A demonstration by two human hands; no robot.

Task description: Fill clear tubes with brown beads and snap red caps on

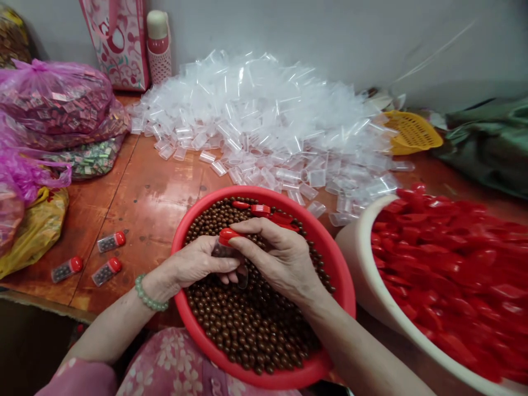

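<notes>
Over a red basin (pixel 345 300) full of small shiny brown balls (pixel 251 335), my left hand (pixel 193 261) is closed around a small clear plastic container (pixel 221 251). My right hand (pixel 286 256) pinches a red cap (pixel 227 236) at the container's upper end between thumb and fingers. Whether the cap is fully seated I cannot tell, and fingers hide much of the container. Several loose red caps (pixel 260 209) lie on the balls at the basin's far side, partly behind my right hand.
Three capped containers (pixel 110 242) with dark balls lie on the table at left. A heap of clear empty containers (pixel 264 121) spreads along the wall. At right, a white tub (pixel 363 242) holds red caps. Filled bags (pixel 58 104), a flask (pixel 159 49) and a yellow basket (pixel 412 132) stand around.
</notes>
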